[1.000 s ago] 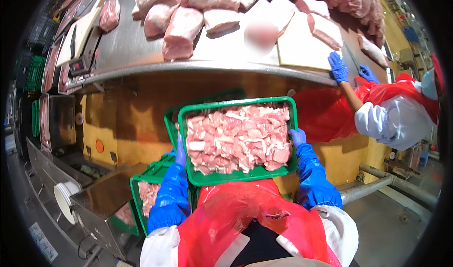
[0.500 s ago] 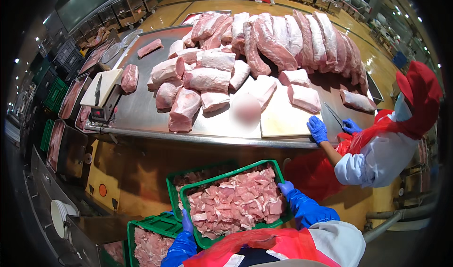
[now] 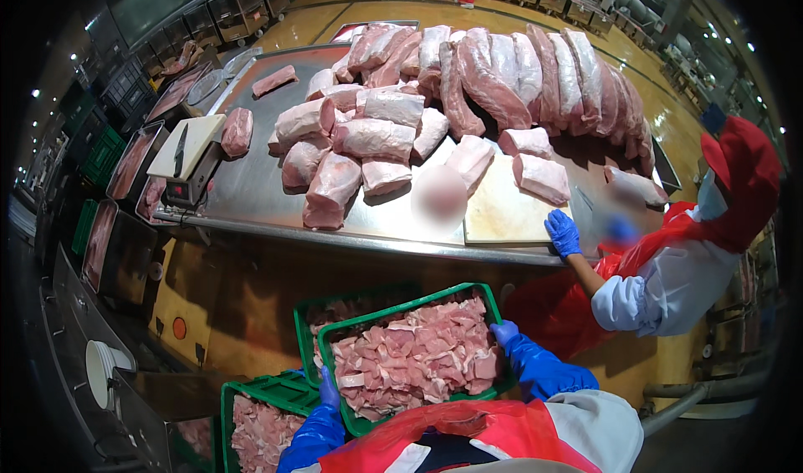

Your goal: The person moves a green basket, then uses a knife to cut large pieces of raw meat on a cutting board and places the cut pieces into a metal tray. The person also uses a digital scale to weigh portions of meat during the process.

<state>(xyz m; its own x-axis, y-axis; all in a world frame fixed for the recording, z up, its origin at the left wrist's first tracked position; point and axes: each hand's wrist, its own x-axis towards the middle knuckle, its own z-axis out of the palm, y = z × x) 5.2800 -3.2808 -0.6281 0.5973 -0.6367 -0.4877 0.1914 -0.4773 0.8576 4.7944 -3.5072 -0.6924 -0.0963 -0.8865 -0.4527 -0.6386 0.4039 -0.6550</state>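
My left hand (image 3: 329, 392) grips the left side of a green plastic crate (image 3: 405, 309), and my right hand (image 3: 505, 332) grips its right side. Both hands wear blue gloves. Small pieces of pale pink cut meat (image 3: 418, 356) fill the crate, which sits slightly tilted in front of my red apron. Another green crate (image 3: 303, 343) with meat shows partly behind and below it. At the lower left, next to my left forearm, stands a further green crate (image 3: 272, 393) holding cut meat.
A steel table (image 3: 251, 184) ahead carries large meat blocks (image 3: 372, 141), long loins (image 3: 493, 76), a white cutting board (image 3: 510, 209) and a scale (image 3: 191, 187) bearing a board and knife. At right, a co-worker (image 3: 669, 281) rests a gloved hand on the board. A white bucket (image 3: 104, 373) stands lower left.
My view has shifted slightly. Both hands keep their grip on the crate, which hardly moves. The co-worker's far hand is now blurred, and the knife beside it no longer shows clearly.
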